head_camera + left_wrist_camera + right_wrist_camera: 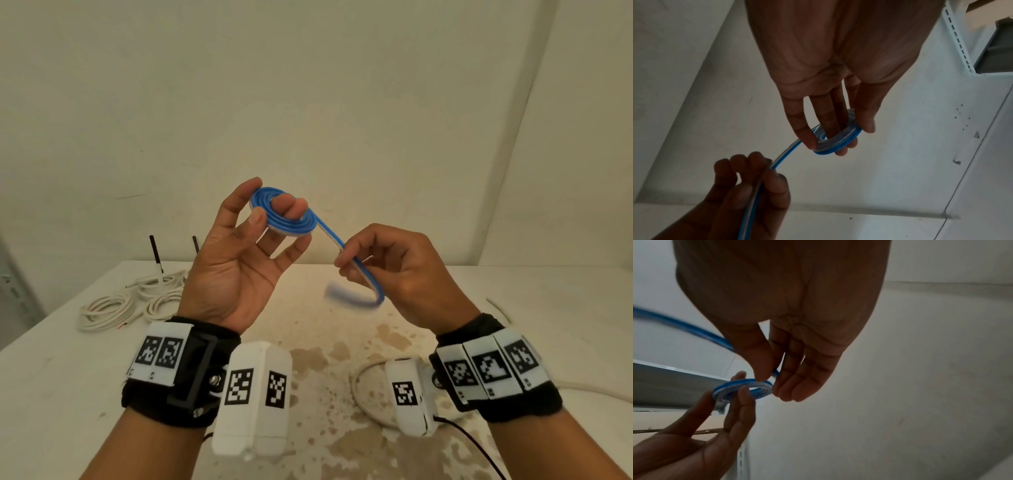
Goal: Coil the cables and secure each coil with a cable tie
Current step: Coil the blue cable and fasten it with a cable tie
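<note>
A flat blue-and-white cable is wound into a small coil (284,216) held up above the table. My left hand (239,253) grips the coil (838,141), two fingers through its middle and thumb and little finger on its rim. From the coil (744,390) a straight run of cable (337,241) leads down-right into my right hand (383,270), which pinches it between thumb and fingers. Below that hand the loose tail (356,298) curls back to the left, blurred.
Coils of white cable (113,305) lie on the stained white table (325,346) at the left, with two black-tipped ends (156,253) sticking up behind them. Another white cable (366,394) loops under my right wrist. A bare wall stands behind.
</note>
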